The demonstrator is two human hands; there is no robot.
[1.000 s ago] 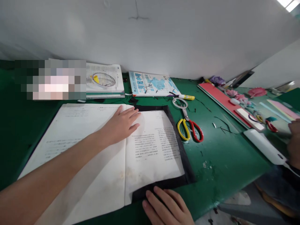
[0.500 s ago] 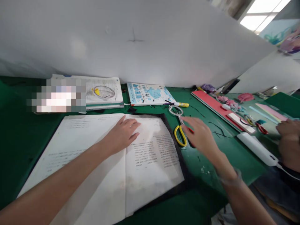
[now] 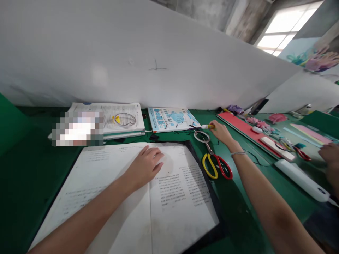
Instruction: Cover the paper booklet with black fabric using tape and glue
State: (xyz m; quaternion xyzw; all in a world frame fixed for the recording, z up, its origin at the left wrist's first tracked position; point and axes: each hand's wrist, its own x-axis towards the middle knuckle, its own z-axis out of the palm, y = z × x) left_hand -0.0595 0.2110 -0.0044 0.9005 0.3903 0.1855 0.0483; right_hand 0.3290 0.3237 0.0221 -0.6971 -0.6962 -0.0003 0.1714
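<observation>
My left hand (image 3: 147, 165) lies flat, fingers spread, on the white printed sheet (image 3: 169, 197) that covers a black sheet (image 3: 201, 169) showing as a dark border along the far and right edges. The paper sits on the green surface (image 3: 238, 197) right in front of me. My right hand (image 3: 221, 132) is stretched out to the far side of the surface, its fingers curled around the yellow marker (image 3: 208, 126); only the white cap end of the marker sticks out past the hand, pointing left, so I read it as a closed grip on the barrel. The marker lies just at the near right corner of a blue-and-white booklet (image 3: 172, 119). Just beside my right hand, toward me, lies a roll of clear tape (image 3: 201, 136), and next to that a pair of scissors with one yellow and one red handle (image 3: 217, 165), blades pointing away toward the tape. To the left of the booklet there is an open book (image 3: 116, 118) with a ring-shaped object on its page. Far right, another person's hand (image 3: 329, 155) rests near a white stick-shaped tool (image 3: 302, 180), and a red board (image 3: 246, 128) carries pink paper flowers (image 3: 261, 124).
</observation>
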